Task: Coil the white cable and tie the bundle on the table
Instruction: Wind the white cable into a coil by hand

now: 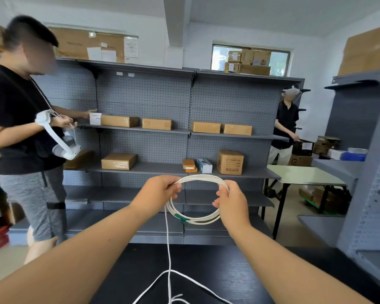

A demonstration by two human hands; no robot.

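**Loops Could Spring Loose**

I held the coil [203,222] in the air above the worktop [228,273]. My left hand [160,190] pinched its strands at ten o'clock, and my right hand [229,201] curled round them at two. A green band [181,218] sat at seven o'clock on the loop. From there the tail [168,242] dropped to the worktop at six and forked into slack loops. I judged two risks: a loosened pinch would let the stiff turns spring apart, and the slack below could snag or knot when pulled up.
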